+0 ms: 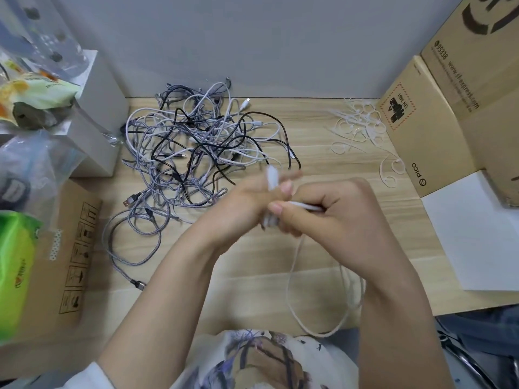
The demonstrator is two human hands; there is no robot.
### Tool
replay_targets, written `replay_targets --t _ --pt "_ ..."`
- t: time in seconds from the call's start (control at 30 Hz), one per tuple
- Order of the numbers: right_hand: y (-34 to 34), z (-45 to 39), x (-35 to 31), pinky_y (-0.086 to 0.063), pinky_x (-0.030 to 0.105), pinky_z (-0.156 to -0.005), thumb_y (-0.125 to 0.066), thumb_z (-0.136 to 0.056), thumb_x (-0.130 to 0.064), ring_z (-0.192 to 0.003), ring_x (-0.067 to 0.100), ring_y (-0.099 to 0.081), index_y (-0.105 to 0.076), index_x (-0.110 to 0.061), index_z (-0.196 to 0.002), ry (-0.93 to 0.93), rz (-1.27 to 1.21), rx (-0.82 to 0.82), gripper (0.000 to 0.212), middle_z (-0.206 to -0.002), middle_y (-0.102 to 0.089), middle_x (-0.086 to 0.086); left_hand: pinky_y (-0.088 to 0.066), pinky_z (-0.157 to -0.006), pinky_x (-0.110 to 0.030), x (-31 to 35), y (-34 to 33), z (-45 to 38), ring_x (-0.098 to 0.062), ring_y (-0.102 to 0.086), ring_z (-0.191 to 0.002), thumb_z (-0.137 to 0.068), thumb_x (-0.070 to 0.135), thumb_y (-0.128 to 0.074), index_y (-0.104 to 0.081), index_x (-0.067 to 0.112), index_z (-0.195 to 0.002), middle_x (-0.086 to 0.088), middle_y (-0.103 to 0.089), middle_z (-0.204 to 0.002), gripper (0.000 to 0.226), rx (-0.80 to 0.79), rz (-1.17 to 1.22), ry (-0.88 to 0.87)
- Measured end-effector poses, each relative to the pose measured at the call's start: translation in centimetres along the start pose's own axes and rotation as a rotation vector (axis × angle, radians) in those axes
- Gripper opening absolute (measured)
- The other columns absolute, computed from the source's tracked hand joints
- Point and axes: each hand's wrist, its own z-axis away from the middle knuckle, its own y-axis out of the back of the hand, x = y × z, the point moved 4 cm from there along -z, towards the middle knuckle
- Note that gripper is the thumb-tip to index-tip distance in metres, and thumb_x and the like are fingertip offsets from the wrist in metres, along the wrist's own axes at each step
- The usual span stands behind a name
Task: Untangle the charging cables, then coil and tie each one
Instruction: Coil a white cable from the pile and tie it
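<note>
A tangled heap of grey braided, white and black charging cables [196, 147] lies at the back left of the wooden table [252, 262]. Above the table's middle both hands work on one white cable [292, 276]. My left hand [244, 203] grips a folded bundle of it, whose white end sticks up between the fingers, blurred. My right hand [323, 211] pinches a strand of the same cable right beside the bundle. The rest of that cable hangs down in a long loop toward the table's front edge.
A pile of white cable ties [359, 124] lies at the back right. Cardboard boxes [449, 113] stand on the right, with a white sheet [477, 240] in front. On the left are a flat cardboard box [70, 262], plastic bags and a green packet [16, 270].
</note>
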Motion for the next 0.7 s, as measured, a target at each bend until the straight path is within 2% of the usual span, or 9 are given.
replay_targets --t 0.07,0.1,0.2,0.27,0.33,0.43,0.5,0.53,0.7 --pt "0.5 0.1 0.0 -0.044 0.029 -0.053 -0.071 -0.076 -0.026 -0.047 0.012 -0.056 -0.061 -0.024 -0.052 -0.013 -0.129 0.074 0.027 -0.043 -0.059 -0.006 -0.039 -0.048 -0.015 0.2 -0.9 0.6 -0.010 -0.050 -0.045 -0.083 0.020 -0.040 -0.056 0.013 -0.068 0.002 -0.056 -0.047 0.023 -0.148 -0.074 0.027" --pt "0.7 0.1 -0.1 -0.040 0.027 -0.050 -0.074 -0.074 -0.026 -0.045 0.011 -0.052 -0.060 -0.025 -0.052 -0.014 -0.160 0.119 0.026 -0.042 -0.057 -0.008 -0.035 -0.044 -0.018 0.4 -1.0 0.8 -0.011 -0.044 -0.038 -0.085 0.024 -0.039 -0.052 0.012 -0.064 0.003 -0.050 -0.042 0.027 -0.178 -0.045 0.034" --pt "1.0 0.2 0.0 -0.027 0.033 -0.042 -0.080 -0.067 -0.031 -0.041 0.027 -0.037 -0.058 -0.018 -0.050 -0.034 -0.226 0.200 0.030 -0.039 -0.050 -0.001 -0.024 -0.039 -0.020 0.5 -1.0 1.0 -0.007 -0.027 -0.031 -0.092 0.052 -0.039 -0.060 0.017 -0.063 0.007 -0.033 -0.038 0.050 -0.302 0.088 0.074" --pt "1.1 0.2 0.2 -0.023 0.028 -0.042 -0.082 -0.060 -0.034 -0.040 0.020 -0.030 -0.056 -0.014 -0.052 -0.049 -0.304 0.232 0.034 -0.038 -0.045 -0.001 -0.025 -0.038 -0.013 0.4 -1.3 1.3 -0.002 -0.023 -0.030 -0.085 0.061 -0.039 -0.063 0.018 -0.065 0.012 -0.030 -0.039 0.054 -0.467 0.218 0.121" --pt "1.2 0.0 0.2 -0.025 0.019 -0.045 -0.083 -0.058 -0.031 -0.045 0.006 -0.030 -0.055 -0.021 -0.051 -0.045 -0.359 0.273 0.030 -0.042 -0.039 -0.005 -0.024 -0.038 -0.011 0.7 -1.7 1.7 0.000 -0.020 -0.032 -0.089 0.058 -0.042 -0.061 0.016 -0.071 0.013 -0.027 -0.042 0.049 -0.662 0.430 0.112" --pt "0.9 -0.4 0.2 -0.028 0.010 -0.049 -0.067 -0.078 -0.027 -0.048 -0.001 -0.034 -0.054 -0.021 -0.056 -0.028 -0.386 0.242 0.026 -0.050 -0.041 -0.009 -0.015 -0.037 -0.017 1.8 -2.3 2.2 -0.005 -0.013 -0.035 -0.098 0.039 -0.040 -0.057 0.014 -0.081 0.010 -0.021 -0.045 0.035 -0.869 0.730 0.036" --pt "0.5 -0.7 0.3 -0.028 0.008 -0.049 -0.053 -0.088 -0.026 -0.047 -0.001 -0.035 -0.050 -0.021 -0.058 -0.028 -0.399 0.200 0.031 -0.051 -0.040 -0.012 -0.011 -0.038 -0.021 2.9 -2.5 2.2 -0.007 -0.012 -0.036 -0.101 0.029 -0.038 -0.053 0.013 -0.084 0.008 -0.016 -0.046 0.028 -0.866 0.841 -0.017" --pt "0.3 -0.8 0.4 -0.028 0.008 -0.049 -0.050 -0.090 -0.026 -0.047 -0.001 -0.037 -0.049 -0.021 -0.059 -0.034 -0.407 0.185 0.032 -0.050 -0.040 -0.014 -0.013 -0.039 -0.023 3.4 -2.4 2.1 -0.008 -0.012 -0.036 -0.101 0.025 -0.038 -0.054 0.010 -0.086 0.007 -0.016 -0.046 0.027 -0.805 0.882 -0.036" --pt "-1.2 -0.7 1.8 -0.028 0.013 -0.049 -0.044 -0.090 -0.037 -0.046 0.002 -0.035 -0.049 -0.019 -0.062 -0.144 -0.292 0.037 0.033 -0.049 -0.039 -0.011 -0.030 -0.052 -0.025 5.4 -0.2 1.9 -0.013 -0.025 -0.043 -0.097 0.008 -0.043 -0.052 -0.002 -0.101 0.000 -0.031 -0.055 0.014 -0.346 1.103 -0.132"
